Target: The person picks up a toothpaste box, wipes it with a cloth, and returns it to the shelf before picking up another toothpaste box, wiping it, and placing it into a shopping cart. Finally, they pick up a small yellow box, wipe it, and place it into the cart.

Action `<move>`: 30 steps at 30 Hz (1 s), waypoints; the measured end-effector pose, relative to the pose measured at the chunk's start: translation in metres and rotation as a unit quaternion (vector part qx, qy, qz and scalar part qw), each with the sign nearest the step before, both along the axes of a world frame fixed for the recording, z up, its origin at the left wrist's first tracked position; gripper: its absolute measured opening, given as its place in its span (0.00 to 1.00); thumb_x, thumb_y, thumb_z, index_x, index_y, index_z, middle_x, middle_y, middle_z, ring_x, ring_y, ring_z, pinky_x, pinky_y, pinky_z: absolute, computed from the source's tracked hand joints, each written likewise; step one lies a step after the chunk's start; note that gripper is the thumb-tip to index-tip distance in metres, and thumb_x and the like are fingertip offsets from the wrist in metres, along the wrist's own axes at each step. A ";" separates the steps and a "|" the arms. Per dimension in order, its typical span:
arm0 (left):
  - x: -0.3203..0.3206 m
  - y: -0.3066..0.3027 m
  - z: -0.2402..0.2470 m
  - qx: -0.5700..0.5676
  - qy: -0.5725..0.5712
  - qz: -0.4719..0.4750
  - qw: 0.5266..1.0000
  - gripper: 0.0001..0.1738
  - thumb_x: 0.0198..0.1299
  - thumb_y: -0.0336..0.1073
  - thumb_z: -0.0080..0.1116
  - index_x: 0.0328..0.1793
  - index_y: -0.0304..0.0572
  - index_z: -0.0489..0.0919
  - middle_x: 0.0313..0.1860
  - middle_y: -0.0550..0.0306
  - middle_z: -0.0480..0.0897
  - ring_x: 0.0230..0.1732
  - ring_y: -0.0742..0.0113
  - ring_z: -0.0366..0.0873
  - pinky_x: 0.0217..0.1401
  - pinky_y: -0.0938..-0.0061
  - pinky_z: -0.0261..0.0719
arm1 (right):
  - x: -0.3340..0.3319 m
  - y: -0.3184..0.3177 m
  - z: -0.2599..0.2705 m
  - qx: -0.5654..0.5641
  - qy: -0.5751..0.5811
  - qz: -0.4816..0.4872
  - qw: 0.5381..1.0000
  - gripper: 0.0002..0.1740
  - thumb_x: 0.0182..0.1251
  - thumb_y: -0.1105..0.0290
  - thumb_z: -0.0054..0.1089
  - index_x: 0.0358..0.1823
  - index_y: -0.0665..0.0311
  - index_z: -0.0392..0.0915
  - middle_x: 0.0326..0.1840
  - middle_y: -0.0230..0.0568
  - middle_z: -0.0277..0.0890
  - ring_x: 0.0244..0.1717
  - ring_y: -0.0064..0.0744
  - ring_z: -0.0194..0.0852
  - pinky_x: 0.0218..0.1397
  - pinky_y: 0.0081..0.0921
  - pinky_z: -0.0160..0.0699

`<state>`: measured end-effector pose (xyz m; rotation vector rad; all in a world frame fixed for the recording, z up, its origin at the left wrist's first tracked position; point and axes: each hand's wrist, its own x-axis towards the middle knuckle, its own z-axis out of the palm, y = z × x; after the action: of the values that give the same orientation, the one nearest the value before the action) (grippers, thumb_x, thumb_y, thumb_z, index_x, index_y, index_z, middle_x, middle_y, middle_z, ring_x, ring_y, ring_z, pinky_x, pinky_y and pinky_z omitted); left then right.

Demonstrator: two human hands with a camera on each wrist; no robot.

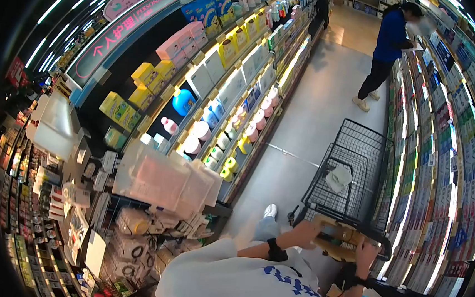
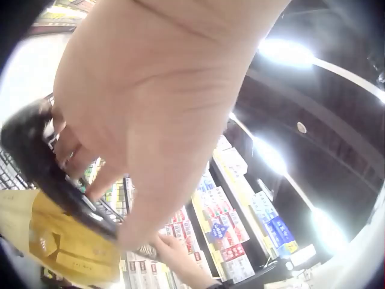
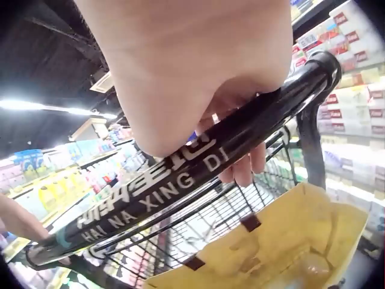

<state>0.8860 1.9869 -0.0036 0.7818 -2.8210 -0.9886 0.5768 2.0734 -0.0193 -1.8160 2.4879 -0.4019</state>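
Both hands hold the black handle (image 3: 180, 174) of a shopping cart (image 1: 353, 169). My left hand (image 1: 304, 235) grips one end; in the left wrist view the left hand (image 2: 150, 102) lies over the bar (image 2: 66, 186), its fingers passing behind it. At the other end is my right hand (image 1: 367, 253); in the right wrist view the right hand (image 3: 198, 66) rests over the bar, its fingertips (image 3: 243, 171) showing below. A yellow panel (image 3: 271, 241) with a picture hangs beside the handle. A whitish crumpled item (image 1: 338, 179) lies in the wire basket.
Shelves of bottles and boxes (image 1: 203, 129) line the left of a grey aisle floor (image 1: 301, 114); shelves of boxed goods (image 1: 439, 203) line the right. A person in blue (image 1: 389, 43) stands further along, by the right shelves. Hanging packages (image 1: 135, 241) are close on the left.
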 end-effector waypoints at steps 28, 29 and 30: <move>0.112 -0.006 0.002 -0.079 -0.036 0.222 0.971 0.27 0.61 0.61 0.61 0.44 0.41 0.84 0.35 0.48 0.84 0.43 0.50 0.81 0.53 0.57 0.72 | 0.130 -0.032 0.030 -0.067 -0.041 0.081 0.994 0.25 0.68 0.58 0.57 0.17 0.68 0.83 0.17 0.56 0.77 0.20 0.56 0.78 0.29 0.47 0.77; 0.116 -0.009 -0.001 -0.079 -0.024 0.226 0.971 0.27 0.61 0.60 0.61 0.45 0.41 0.84 0.35 0.48 0.84 0.43 0.50 0.81 0.52 0.57 0.72 | 0.132 -0.036 0.026 -0.068 -0.039 0.086 0.993 0.25 0.68 0.58 0.57 0.17 0.68 0.83 0.17 0.56 0.77 0.20 0.56 0.78 0.29 0.47 0.77; 0.118 -0.015 -0.002 -0.078 -0.021 0.238 0.968 0.27 0.61 0.60 0.61 0.45 0.41 0.84 0.35 0.48 0.84 0.43 0.50 0.81 0.52 0.57 0.72 | 0.133 -0.040 0.018 -0.067 -0.020 0.076 0.995 0.26 0.69 0.58 0.56 0.16 0.68 0.83 0.17 0.56 0.77 0.21 0.57 0.79 0.29 0.47 0.78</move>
<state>1.0037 1.9717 -0.0059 1.3769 -2.5069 -0.6710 0.7098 2.0330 -0.0013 -2.0069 2.3278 -0.6040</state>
